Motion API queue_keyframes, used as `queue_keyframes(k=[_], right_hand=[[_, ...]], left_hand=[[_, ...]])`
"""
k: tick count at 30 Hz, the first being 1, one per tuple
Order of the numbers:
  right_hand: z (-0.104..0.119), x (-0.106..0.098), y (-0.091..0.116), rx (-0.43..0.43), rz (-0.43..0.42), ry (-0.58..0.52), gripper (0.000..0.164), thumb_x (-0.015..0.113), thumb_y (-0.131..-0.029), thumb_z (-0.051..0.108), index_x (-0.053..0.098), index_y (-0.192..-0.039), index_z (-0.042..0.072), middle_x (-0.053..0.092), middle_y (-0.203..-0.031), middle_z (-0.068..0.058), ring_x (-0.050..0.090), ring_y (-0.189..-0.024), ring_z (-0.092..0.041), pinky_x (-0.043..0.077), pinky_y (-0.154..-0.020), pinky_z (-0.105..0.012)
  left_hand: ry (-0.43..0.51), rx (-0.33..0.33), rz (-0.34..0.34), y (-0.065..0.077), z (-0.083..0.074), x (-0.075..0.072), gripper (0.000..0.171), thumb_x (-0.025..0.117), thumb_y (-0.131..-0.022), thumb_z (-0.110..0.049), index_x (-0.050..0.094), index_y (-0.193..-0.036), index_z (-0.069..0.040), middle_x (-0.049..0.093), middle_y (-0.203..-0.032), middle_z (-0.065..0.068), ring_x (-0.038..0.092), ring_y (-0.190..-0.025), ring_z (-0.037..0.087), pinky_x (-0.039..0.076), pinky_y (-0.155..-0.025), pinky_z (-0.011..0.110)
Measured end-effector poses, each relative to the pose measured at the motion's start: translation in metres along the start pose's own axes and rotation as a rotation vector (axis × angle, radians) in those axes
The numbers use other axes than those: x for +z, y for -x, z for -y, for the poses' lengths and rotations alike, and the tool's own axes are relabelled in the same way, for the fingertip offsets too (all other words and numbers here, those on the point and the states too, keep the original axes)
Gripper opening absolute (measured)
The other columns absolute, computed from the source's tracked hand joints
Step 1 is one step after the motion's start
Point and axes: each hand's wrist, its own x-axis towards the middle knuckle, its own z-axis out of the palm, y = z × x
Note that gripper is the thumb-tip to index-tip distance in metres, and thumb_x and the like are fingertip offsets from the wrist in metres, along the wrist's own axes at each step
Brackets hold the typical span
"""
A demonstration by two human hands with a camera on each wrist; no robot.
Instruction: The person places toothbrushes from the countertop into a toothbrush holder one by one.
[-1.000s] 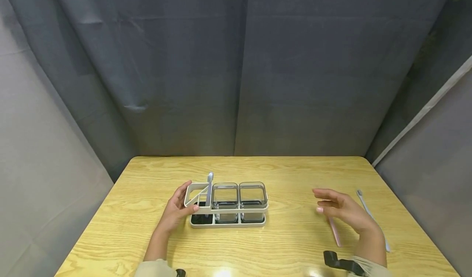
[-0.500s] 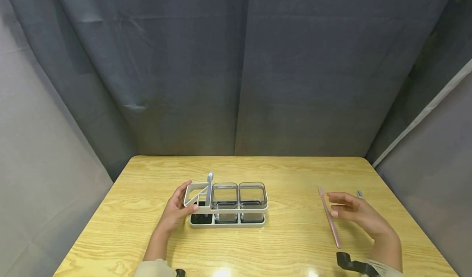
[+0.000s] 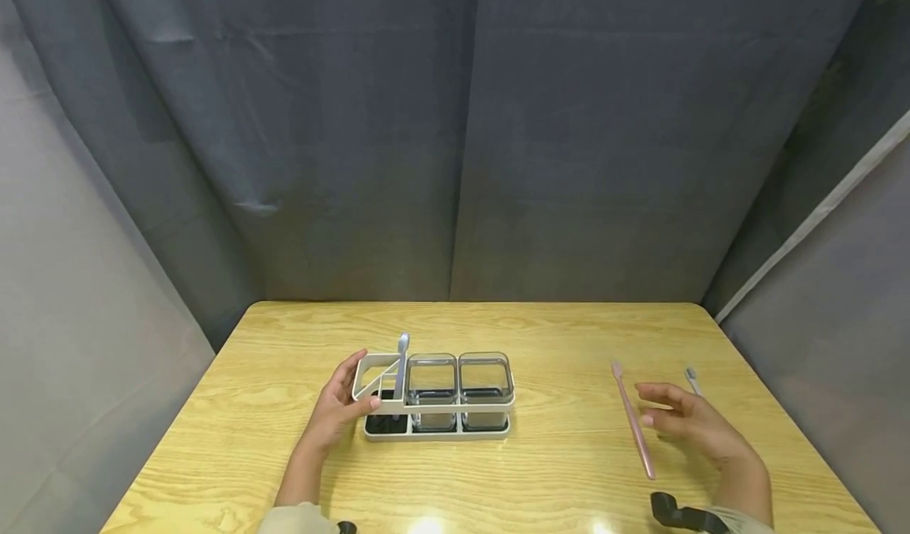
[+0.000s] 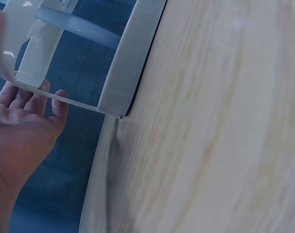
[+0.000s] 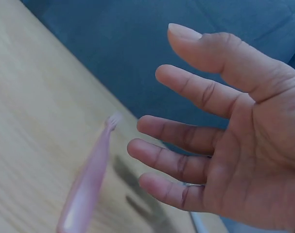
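Our left hand (image 3: 329, 415) grips the rack (image 3: 459, 436) by its left end; grey-blue toothbrush (image 3: 400, 374) stands in it. Our right hand (image 3: 700, 427) is spread wide just right of the pink toothbrush (image 3: 633, 421), which lies on the table (image 3: 562, 463).

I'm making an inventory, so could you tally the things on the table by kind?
Holders: 1, the pale holder
Clear cups: 2, the left cup and the right cup, both in it
Toothbrushes: 3, the holder's toothbrush, the pink toothbrush and the partly hidden toothbrush
Total: 6
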Motion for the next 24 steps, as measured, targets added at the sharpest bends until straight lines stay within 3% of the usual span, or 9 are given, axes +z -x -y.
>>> queue_keyframes(k=[7,12,18,24], right_hand=[[-0.013,0.005,-0.004,0.013,0.006,-0.054,0.059,0.058,-0.091,0.013,0.029,-0.139,-0.007,0.029,-0.137,-0.032,0.035,-0.121,-0.047,0.039,-0.091,-0.059],[-0.018,0.008,-0.009,0.001,-0.014,-0.056,0.065,0.061,-0.089,0.013,0.026,-0.140,-0.008,0.028,-0.134,-0.037,0.038,-0.117,-0.048,0.046,-0.087,-0.052],[-0.028,0.012,-0.017,0.032,-0.041,-0.158,0.071,0.066,-0.084,0.006,0.024,-0.139,-0.012,0.025,-0.134,-0.036,0.046,-0.109,-0.036,0.052,-0.080,-0.039],[-0.037,0.016,-0.021,0.066,-0.076,-0.273,0.074,0.068,-0.080,-0.001,0.023,-0.137,-0.015,0.027,-0.133,-0.031,0.055,-0.092,-0.024,0.053,-0.079,-0.037]], left_hand=[[0.015,0.004,0.012,0.001,0.002,-0.001,0.080,0.067,-0.077,0.009,0.026,-0.144,-0.003,0.030,-0.145,0.020,0.027,-0.131,0.033,0.036,-0.098,0.022],[0.010,0.007,0.018,0.000,0.002,-0.001,0.079,0.066,-0.078,0.009,0.025,-0.144,-0.003,0.030,-0.145,0.020,0.029,-0.130,0.031,0.036,-0.098,0.021],[-0.003,0.022,0.029,-0.001,0.001,0.000,0.079,0.067,-0.078,0.008,0.026,-0.144,-0.003,0.029,-0.145,0.021,0.024,-0.132,0.037,0.035,-0.099,0.021],[-0.009,0.005,0.011,0.000,0.002,-0.001,0.080,0.068,-0.077,0.008,0.027,-0.144,-0.004,0.031,-0.144,0.019,0.026,-0.132,0.035,0.036,-0.098,0.021]])
